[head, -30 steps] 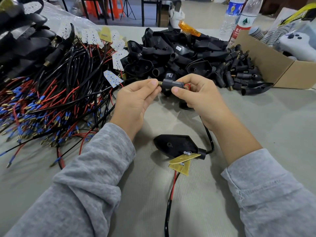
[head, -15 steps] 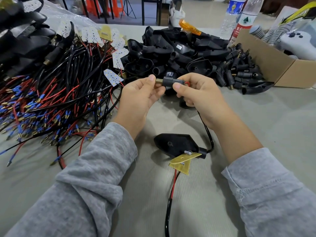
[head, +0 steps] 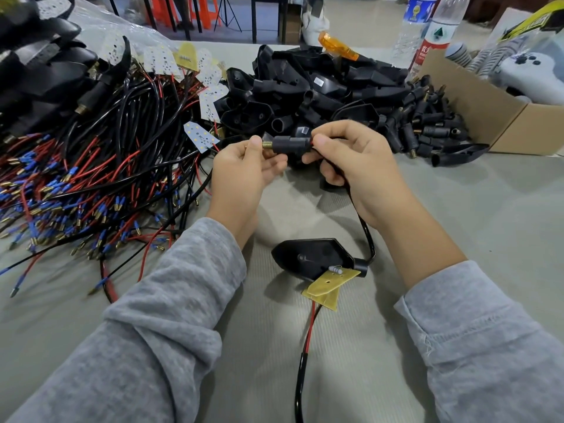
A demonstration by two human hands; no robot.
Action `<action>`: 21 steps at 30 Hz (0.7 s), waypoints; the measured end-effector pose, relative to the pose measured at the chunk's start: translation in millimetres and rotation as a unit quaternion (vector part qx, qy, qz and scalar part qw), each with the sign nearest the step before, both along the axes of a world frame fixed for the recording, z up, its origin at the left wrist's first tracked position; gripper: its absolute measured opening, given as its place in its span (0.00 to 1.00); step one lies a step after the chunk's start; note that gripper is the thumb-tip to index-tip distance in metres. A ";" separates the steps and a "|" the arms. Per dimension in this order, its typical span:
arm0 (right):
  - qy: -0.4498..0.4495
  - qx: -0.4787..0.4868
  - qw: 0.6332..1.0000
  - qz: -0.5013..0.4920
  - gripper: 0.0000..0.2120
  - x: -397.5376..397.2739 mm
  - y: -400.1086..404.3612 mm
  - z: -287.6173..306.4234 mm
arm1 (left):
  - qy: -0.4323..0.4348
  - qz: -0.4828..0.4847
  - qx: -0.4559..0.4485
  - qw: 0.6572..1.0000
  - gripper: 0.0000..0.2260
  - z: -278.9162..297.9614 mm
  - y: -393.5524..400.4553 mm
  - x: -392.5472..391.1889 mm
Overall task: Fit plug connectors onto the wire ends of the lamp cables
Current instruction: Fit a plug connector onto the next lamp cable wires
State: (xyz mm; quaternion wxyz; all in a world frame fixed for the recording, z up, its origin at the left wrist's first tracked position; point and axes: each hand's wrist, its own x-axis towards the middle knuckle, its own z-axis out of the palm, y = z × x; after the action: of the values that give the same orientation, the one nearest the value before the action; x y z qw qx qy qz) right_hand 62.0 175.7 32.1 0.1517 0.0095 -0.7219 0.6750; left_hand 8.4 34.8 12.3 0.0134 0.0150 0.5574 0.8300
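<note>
Held up over the grey table (head: 457,227), between both hands: a short black plug connector (head: 290,145), lying roughly level, brass threaded tip pointing left. Left hand (head: 244,172) pinching that brass end between thumb and forefinger, remaining fingers curled loosely beneath. Right hand (head: 357,160) pinching the opposite end, thumb on top and fingertips below, with a glimpse of red wire just at the thumb tip. Connector body bare in the gap between the two pinches, clear of the table.

Running from under the right palm: a black cable (head: 367,239), curving down and round into the neck of a black lamp housing (head: 311,257) lying flat on the table, just below the hands. Resting against the housing's near edge: a yellow circuit board (head: 332,283), with a red and black wire pair (head: 309,328) trailing toward the bottom edge.

To the left, well apart from the hands: a tangled heap of red and black wires (head: 91,184) with blue-sleeved brass ends. Behind the hands: a pile of black housings (head: 305,87), and to its right a heap of loose connectors (head: 427,123) beside a cardboard box (head: 488,117). Two plastic bottles (head: 433,32) standing at the far right. Grey sleeves (head: 171,315) on both forearms.
</note>
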 end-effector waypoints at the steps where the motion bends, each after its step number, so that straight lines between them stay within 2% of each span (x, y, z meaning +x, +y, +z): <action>1: 0.011 0.001 1.000 -0.002 0.05 0.9 -0.4 0.5 | -0.007 -0.003 0.014 1.000 0.13 0.9 -0.3 0.5; 3: 0.036 0.041 0.998 -0.015 0.10 2.0 -2.1 0.6 | -0.017 -0.008 0.031 0.999 0.13 2.1 -0.1 1.7; 5: 0.055 0.078 0.995 -0.044 0.11 2.0 -3.0 0.9 | -0.028 -0.012 0.042 0.999 0.13 3.0 0.2 2.8; 16: 0.085 0.146 0.981 -0.094 0.09 1.6 -0.6 2.3 | -0.070 -0.028 0.065 0.995 0.10 3.3 -1.2 3.2; 21: 0.083 0.192 0.972 -0.104 0.09 3.0 1.2 2.2 | -0.086 -0.059 0.103 0.989 0.09 3.7 -5.5 0.9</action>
State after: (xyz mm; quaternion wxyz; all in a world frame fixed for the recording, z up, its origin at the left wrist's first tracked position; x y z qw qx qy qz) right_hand 65.0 176.9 34.4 0.2762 0.0190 -0.8201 0.5008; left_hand 9.3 29.4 16.0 0.1090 -0.0223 0.4636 0.8790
